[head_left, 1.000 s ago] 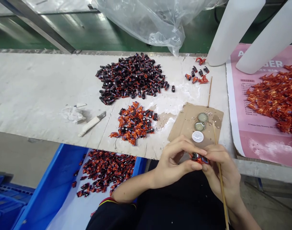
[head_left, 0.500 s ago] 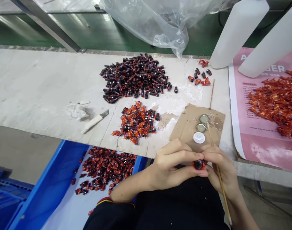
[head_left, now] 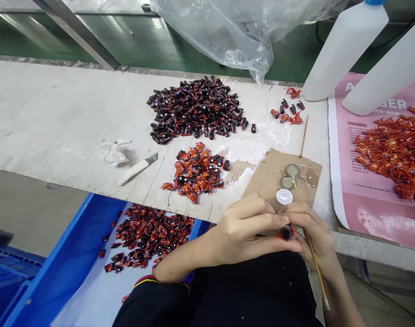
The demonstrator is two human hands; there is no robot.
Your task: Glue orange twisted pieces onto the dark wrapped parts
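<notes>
A pale table [head_left: 57, 113] stretched beyond both hands and far off to their left. Below its near edge, left of the left hand, a blue bin [head_left: 71, 247] held many orange and black pieces. Right of the right hand lay a pink printed sheet [head_left: 374, 218], bearing a heap of orange parts [head_left: 398, 152]. A clear plastic bag [head_left: 224, 32] hung well beyond the hands, and two white bottles [head_left: 350, 50] leaned beyond the right one. Farther out than the left hand was a pile of black parts [head_left: 197, 108].

Just past the fingers lay a cardboard piece [head_left: 265, 172]. The left hand [head_left: 246, 229] was narrowed, its fingers and thumb pinching a small orange-and-black piece [head_left: 287, 232]. The right hand [head_left: 314, 234], also nearly closed, met that piece from the other side while holding a thin stick [head_left: 315, 259]; its exact grip on the piece could not be told. A mixed pile [head_left: 198, 172] and a white-handled knife [head_left: 137, 170] lay left of the hands. Two metal caps [head_left: 292, 170] and a white disc [head_left: 284, 196] sat on the cardboard, just beyond the fingertips.
</notes>
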